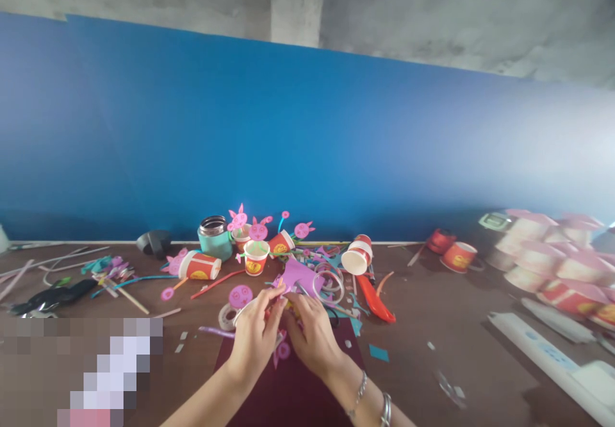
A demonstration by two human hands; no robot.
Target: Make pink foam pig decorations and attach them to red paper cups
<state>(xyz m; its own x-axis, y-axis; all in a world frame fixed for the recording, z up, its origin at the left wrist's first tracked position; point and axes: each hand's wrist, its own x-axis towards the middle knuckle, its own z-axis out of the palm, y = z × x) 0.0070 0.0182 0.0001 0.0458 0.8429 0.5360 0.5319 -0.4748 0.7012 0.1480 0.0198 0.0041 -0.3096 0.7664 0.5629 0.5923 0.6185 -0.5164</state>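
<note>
My left hand (257, 327) and my right hand (311, 332) meet above a dark red mat (293, 392), fingers bent and pinched together. Between them they hold a paper cup, mostly hidden; its white rim (238, 317) shows beside my left hand, and a bit of yellow shows between the fingers. A pink paper face (240, 297) stands at that rim. A purple stick (216, 332) juts out to the left, and a pink paper cutout (282, 351) hangs below the fingers. What the fingertips pinch exactly is covered. A roll of white tape (225, 317) lies by my left hand.
Finished-looking cups with pink faces (256, 257) stand behind my hands, near purple paper (300, 276) and scraps. Red-handled scissors (377, 300) lie right of them. Stacked cups (567, 260) and a power strip (538, 343) are at right; a teal jar (214, 240) stands by the blue partition (288, 132).
</note>
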